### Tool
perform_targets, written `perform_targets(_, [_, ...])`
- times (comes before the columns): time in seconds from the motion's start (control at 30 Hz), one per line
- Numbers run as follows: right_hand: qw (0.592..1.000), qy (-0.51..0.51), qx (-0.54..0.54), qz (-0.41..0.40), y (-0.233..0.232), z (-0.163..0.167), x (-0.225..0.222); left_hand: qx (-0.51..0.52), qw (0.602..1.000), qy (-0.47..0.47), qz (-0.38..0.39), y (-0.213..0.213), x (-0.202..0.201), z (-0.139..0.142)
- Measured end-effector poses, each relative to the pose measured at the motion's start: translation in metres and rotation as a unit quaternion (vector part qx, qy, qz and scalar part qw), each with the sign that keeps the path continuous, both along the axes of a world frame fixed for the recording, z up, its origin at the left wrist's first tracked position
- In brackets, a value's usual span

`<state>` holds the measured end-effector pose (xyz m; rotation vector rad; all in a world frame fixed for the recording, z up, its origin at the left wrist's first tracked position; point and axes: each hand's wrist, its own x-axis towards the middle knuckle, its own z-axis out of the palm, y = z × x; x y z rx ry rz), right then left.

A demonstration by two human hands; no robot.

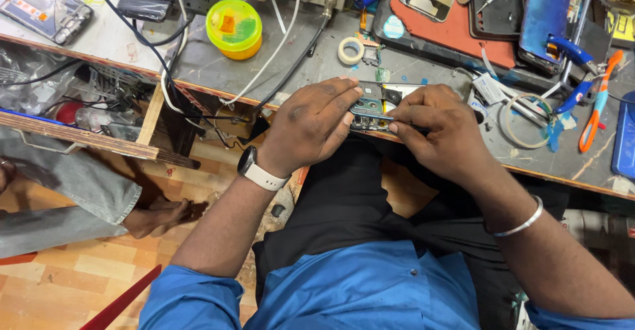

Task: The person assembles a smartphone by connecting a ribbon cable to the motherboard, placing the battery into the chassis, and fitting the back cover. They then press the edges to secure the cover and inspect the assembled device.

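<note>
Blue sleeves fill the bottom of the frame. At centre our left hand (311, 126) curls its fingers over an opened phone (372, 107) at the workbench (218, 65) edge, pinning it. Just right, our right hand (444, 131) pinches thin tweezers (387, 116), their tips on the phone's innards. Farther right lies an orange-handled tool (598, 103).

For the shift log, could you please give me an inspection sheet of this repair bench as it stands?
Surface: grey workbench, scuffed, crowded.
Job's things: opened phone at the bench edge, circuitry exposed.
Clutter: yellow-green round container, tape roll, orange mat, blue phone back, orange-handled tool.
Grippers: left hand steadies the phone; right hand pinches a thin tool against it.
Cables: black and white cables cross the bench.
Surroundings: another person's bare foot on the tiled floor.
</note>
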<state>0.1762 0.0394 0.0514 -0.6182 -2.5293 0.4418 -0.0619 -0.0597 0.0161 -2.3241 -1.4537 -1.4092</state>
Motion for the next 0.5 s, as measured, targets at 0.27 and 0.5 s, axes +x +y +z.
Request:
perform_targets(0.27, [1.000, -0.018, -0.012, 0.003, 0.0039, 0.0007, -0.0005, -0.003, 1.000, -0.013, -0.004, 0.0011, -0.0010, -0.0007])
perform_targets(0.5, [0.999, -0.026, -0.024, 0.010, 0.0035, 0.0031, -0.0012, -0.007, 1.000, -0.017, -0.003, 0.0007, 0.0001, -0.0019])
